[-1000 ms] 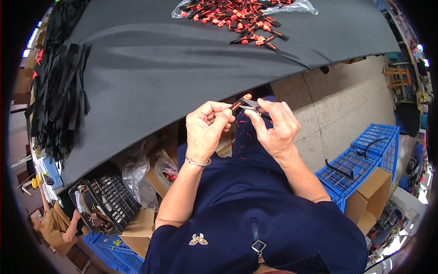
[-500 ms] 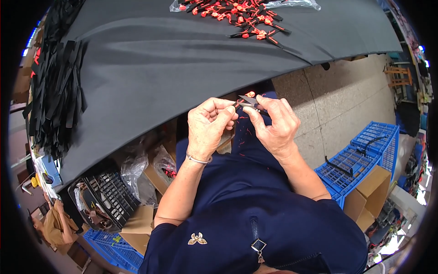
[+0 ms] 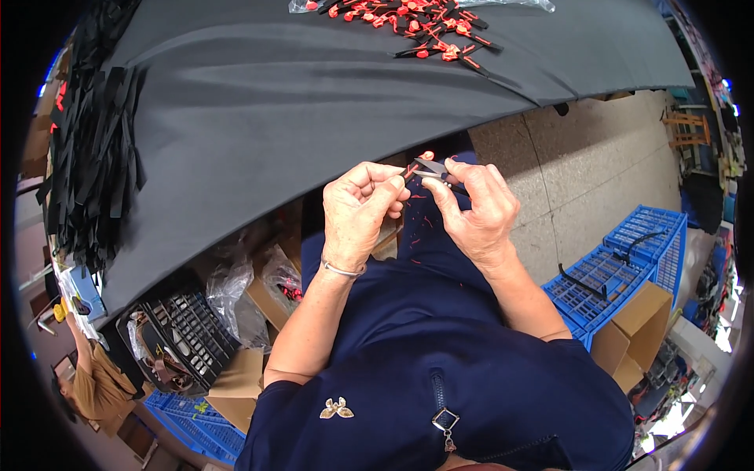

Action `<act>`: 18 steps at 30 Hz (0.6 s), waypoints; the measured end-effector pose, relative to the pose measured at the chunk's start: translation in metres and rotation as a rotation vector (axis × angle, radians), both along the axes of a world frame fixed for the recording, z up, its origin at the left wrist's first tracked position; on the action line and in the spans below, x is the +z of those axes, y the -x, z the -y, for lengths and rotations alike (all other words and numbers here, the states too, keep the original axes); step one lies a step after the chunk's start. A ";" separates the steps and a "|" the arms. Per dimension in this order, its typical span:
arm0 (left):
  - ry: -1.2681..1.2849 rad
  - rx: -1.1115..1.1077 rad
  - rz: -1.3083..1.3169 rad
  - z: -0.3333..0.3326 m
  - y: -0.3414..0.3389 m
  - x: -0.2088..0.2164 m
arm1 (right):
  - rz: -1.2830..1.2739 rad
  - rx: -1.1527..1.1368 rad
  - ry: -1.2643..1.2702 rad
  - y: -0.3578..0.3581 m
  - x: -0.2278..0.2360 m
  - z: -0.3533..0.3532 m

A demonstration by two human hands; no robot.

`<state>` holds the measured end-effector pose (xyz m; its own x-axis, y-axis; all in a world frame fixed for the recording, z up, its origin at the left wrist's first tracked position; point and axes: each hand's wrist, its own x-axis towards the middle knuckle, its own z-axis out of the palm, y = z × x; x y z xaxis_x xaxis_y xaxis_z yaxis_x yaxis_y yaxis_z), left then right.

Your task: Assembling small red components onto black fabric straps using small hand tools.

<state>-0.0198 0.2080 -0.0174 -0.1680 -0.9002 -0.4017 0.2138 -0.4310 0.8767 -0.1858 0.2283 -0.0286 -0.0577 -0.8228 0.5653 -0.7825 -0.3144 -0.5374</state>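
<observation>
Above my lap, at the table's near edge, my left hand [image 3: 353, 212] pinches a small black strap piece [image 3: 410, 170] with an orange-red end. My right hand [image 3: 483, 216] grips thread snips [image 3: 433, 166] between thumb and fingers, and their pointed metal blades reach to the strap beside my left fingertips. Whether a thread lies between the blades is too small to tell. Several red thread scraps [image 3: 417, 261] lie on my dark blue clothing below the hands. A heap of similar black and orange-red strap pieces [image 3: 449, 52] lies farther off on the table.
Black cloth covers the table [image 3: 236, 149]; a bundle of black strips [image 3: 98, 157] hangs at its left. Below are a black crate [image 3: 188, 337] and clear plastic bags [image 3: 232, 294]. Blue crates [image 3: 585, 290] and a cardboard box [image 3: 636, 330] stand right. Another person [image 3: 102, 385] is at lower left.
Both hands stay close together, with the snips and strap shifted only slightly. At lower left, the other person's arm has moved up toward the table.
</observation>
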 end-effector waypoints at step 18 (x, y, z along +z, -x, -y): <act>-0.018 0.002 -0.001 -0.009 0.001 -0.015 | 0.584 0.075 -0.425 -0.010 -0.009 -0.010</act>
<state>-0.0206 0.2168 -0.0320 -0.1669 -0.8930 -0.4180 0.2151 -0.4467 0.8684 -0.1755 0.2384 -0.0372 -0.1870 -0.9782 0.0899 -0.3151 -0.0269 -0.9487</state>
